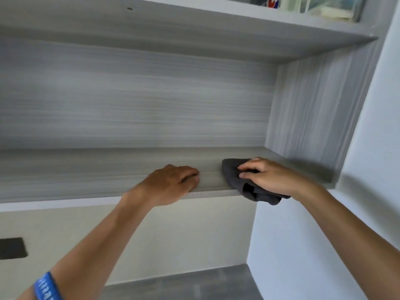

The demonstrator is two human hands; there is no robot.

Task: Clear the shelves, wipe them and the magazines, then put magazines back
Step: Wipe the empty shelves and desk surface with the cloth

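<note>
Right hand (270, 178) grasps dark cloth (233, 176), pressed onto cleared shelf (86, 174) near right corner for wiping. Left hand (173, 180) relaxed, resting on shelf edge, likely bracing. Magazines (320, 7) on shelf above.

Lower shelf (86, 169) — pale grey wood-grain board, white front edge, set in an alcove with matching back and right side panels. Directly on it: a dark grey cloth (233, 174) near the right end, part hanging over the front edge, pressed under the right hand (270, 176); left hand (173, 180) rests at the front edge, just beside the cloth. Upper shelf (216, 29) — carries blurred magazines (320, 5) at far right.
</note>
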